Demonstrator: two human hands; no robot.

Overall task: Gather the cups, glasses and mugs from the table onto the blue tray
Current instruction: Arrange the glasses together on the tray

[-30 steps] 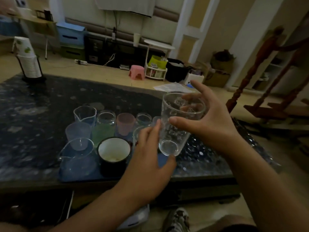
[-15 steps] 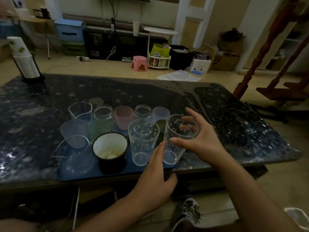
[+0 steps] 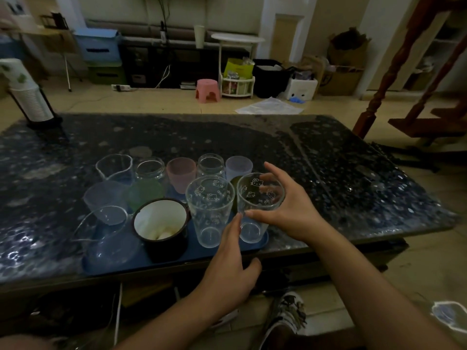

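Two of your hands meet at the clear, cat-printed tall glass (image 3: 256,205) standing at the right end of the flat blue plastic tray (image 3: 249,248): your right hand (image 3: 288,210) grasps its rim between thumb and fingers, while your left hand (image 3: 231,263), fingers loosely extended, touches its lower side with a fingertip.

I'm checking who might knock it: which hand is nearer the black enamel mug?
Left. The left hand sits just right of the black enamel mug, near the tray's front edge. The right hand is farther right, gripping a cartoon-printed glass.
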